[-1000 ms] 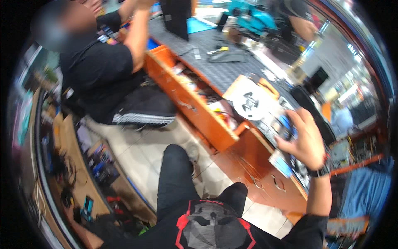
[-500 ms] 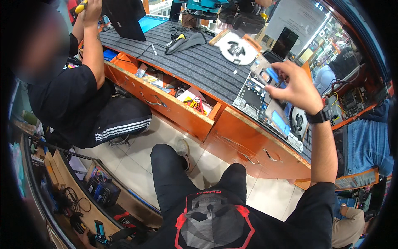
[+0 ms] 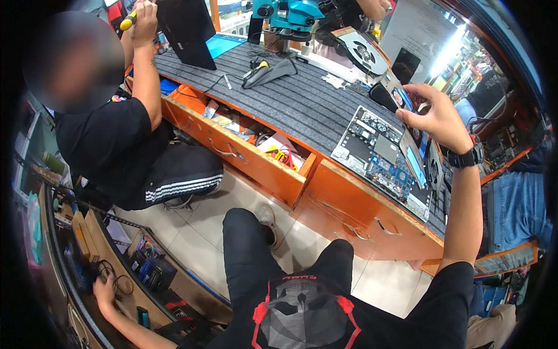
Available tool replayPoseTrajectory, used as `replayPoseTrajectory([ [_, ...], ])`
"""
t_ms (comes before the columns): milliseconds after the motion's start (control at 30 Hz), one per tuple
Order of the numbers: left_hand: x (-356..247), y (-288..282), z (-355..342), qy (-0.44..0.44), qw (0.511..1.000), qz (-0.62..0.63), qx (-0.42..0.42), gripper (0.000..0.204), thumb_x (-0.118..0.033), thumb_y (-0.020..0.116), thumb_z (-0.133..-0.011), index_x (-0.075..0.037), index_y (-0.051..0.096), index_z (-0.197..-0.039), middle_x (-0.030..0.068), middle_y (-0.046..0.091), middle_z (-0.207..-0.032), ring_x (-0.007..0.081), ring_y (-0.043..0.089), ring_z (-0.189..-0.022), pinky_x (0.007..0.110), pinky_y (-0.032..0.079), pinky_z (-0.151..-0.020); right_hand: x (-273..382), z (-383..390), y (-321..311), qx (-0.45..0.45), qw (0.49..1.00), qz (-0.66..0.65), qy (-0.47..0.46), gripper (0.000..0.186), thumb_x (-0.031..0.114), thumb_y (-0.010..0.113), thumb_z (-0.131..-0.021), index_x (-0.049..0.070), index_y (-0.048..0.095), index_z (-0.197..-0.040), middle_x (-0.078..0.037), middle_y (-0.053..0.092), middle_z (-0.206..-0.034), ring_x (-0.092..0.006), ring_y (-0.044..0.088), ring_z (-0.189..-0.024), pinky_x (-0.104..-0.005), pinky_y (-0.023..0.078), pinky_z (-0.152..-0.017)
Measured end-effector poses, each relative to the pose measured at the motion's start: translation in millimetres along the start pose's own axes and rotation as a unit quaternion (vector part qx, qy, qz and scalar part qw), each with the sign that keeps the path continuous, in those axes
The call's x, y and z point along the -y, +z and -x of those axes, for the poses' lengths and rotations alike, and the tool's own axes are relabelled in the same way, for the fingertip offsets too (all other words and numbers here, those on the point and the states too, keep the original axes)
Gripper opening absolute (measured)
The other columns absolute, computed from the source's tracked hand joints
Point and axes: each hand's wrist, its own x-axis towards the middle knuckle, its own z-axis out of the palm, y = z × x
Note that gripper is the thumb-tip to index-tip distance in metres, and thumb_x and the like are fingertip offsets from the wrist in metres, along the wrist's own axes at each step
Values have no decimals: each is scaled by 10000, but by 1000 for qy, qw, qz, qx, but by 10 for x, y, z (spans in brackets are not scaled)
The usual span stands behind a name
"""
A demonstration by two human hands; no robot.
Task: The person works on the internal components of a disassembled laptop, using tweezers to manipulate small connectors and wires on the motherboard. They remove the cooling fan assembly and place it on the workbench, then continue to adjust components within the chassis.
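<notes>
My right hand (image 3: 435, 116) pinches a laptop cooling assembly with two fans, its thumb and forefinger on either side of the edge. The assembly's far fan (image 3: 364, 53) is raised and tilted; the near fan (image 3: 434, 170) sits low at the right, with blue pads (image 3: 415, 166) between. Left of it, the exposed laptop motherboard (image 3: 381, 152) lies in its chassis at the bench edge. At lower left, my left hand (image 3: 106, 292) reaches into a shelf, its fingers curled at a black cable (image 3: 119, 280); their tips are partly hidden.
A co-worker at left holds a yellow-handled tool (image 3: 129, 22) by an upright black panel (image 3: 185, 32). The open drawer (image 3: 232, 154) juts out below the ridged grey mat (image 3: 290, 96). A teal microscope (image 3: 293, 14) stands behind; a grey glove-like item (image 3: 279, 72) lies on the mat.
My right hand has swung the cooling assembly rightward, uncovering more of the motherboard. My left hand has come further into view and moved up to the cable on the shelf.
</notes>
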Motion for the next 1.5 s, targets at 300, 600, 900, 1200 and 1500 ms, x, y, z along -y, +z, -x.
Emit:
replayPoseTrajectory([
  [300,-4615,-407,673,483,729,469,120,336,-205,629,-996,11,662,-1251,127,715,-1152,215,678,-1070,310,493,-936,-136,-482,249,106,978,23,-177,621,365,822,-761,-19,650,-1218,-135,617,-964,-242,613,-895,-357,514,-791],
  [600,-5599,240,522,272,454,772,352,567,-452,343,-1068,3,533,-1346,152,681,-1208,248,699,-934,419,585,-797,96,-1730,1570,178,913,15,-367,674,393,828,-732,-23,642,-1228,-200,630,-1093,-385,626,-1027,-428,522,-893],
  [900,-5599,402,298,239,542,727,348,732,-535,281,-1065,51,386,-1491,183,653,-1280,215,711,-951,326,607,-695,-56,-2067,2566,259,899,-23,-353,658,403,813,-736,18,645,-1244,-164,621,-1112,-348,613,-1085,-425,540,-899],
  [1200,-5363,487,276,221,589,678,380,722,-500,298,-1063,89,429,-1458,176,677,-1100,186,677,-903,300,590,-639,-107,-2011,2649,304,878,-28,-369,632,334,820,-736,39,621,-1258,-135,589,-1119,-336,591,-1094,-420,529,-924],
  [1500,-5384,393,307,239,564,644,458,757,-512,270,-1063,82,341,-1526,186,629,-1179,214,649,-1006,355,601,-768,-237,-2004,2655,318,873,-46,-367,645,311,827,-714,29,624,-1258,-147,598,-1132,-352,582,-1107,-435,526,-922],
])
